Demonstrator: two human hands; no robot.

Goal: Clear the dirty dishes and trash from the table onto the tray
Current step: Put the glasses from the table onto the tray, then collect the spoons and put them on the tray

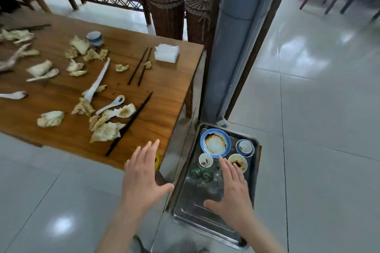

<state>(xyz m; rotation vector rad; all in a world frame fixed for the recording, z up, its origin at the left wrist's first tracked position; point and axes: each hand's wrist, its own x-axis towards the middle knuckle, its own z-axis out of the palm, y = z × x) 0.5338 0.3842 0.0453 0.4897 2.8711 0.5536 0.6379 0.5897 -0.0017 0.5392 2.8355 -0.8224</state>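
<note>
The counter [164, 80] fills the left and far-left of the view and carries what is yet to be cleared; the tray [205, 217] lies low on the right, just beside the counter's near right corner, its long axis running near to far; so everything left to gather lies to the left and farther off than both hands, and the carry afterwards goes rightward and nearward.

On the tray's far half sit a blue-rimmed plate [214, 142], small bowls and cups, and two green glasses [202, 174]; its near half is bare metal.

On the counter, largest first: a scatter of crumpled, soiled napkins [107, 131] across the middle and left; a white tissue pack [166, 53] near the far right edge; a long white ladle [98, 81]; dark chopsticks [128, 124] lying diagonally from near-left to far-right, close to the near edge; a second pair farther off; a small white spoon [111, 104]; a cup [95, 38] at the far side.

The left hand [144, 178] hovers over the counter's near right corner, its grip spread flat with straight fingers and holding nothing; the right hand [232, 193] hovers over the tray's middle, its grip likewise spread and empty.

By my judgement the left hand is the nearer to the leftover trash; the near chopsticks and the big napkin lie just beyond its fingertips, to the far-left, and a pinch across the sticks' diagonal would suit.
</note>
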